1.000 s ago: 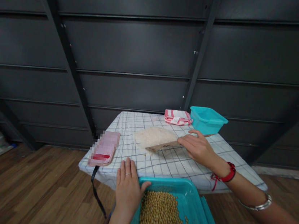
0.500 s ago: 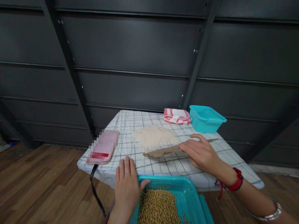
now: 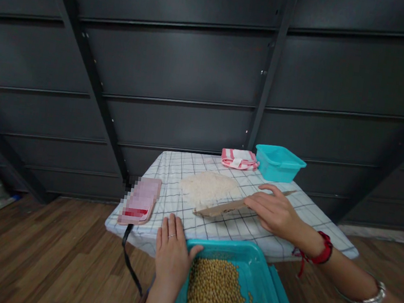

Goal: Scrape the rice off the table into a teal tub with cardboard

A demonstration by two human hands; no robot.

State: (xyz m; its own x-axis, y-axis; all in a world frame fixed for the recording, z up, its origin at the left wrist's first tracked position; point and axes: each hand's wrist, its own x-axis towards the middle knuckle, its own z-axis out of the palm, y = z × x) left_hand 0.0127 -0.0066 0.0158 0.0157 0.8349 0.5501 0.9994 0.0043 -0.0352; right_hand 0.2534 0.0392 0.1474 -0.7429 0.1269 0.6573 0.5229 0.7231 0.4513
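Here's the strip of cardboard [image 3: 221, 209], out over the table, slanting along the near side of a low heap of white grains [image 3: 209, 187]. One ragged end dips towards the cloth; whether it touches the grains, I can't tell. The right hand [image 3: 272, 209] has it, fingers clamped on the strip about midway, one finger arched up above the others, and the far end pokes out beyond the knuckles. A red bracelet [image 3: 324, 248] circles that wrist, a silver bangle [image 3: 369, 301] further up the arm.

Over to the left hand [image 3: 172, 253]: palm down, fingers straight and close together on the table's front edge, thumb out to the side at the rim of a teal tub [image 3: 227, 245]. A ring [image 3: 172, 236] shows on one finger. Inside the tub, a bed of yellowish beans [image 3: 219, 291], with bare bottom at the right.

Beneath the heap, a white checked tablecloth [image 3: 174, 167]. At its left edge lies a flat pink thing [image 3: 141, 197], partly pixelated, a dark strap [image 3: 131, 261] hanging below. At the back, a folded red-and-white towel [image 3: 238, 158] sits right beside a smaller turquoise box [image 3: 279, 171]. Behind it all, a dark panelled wall [image 3: 183, 65]; below, wooden floor [image 3: 75, 254].
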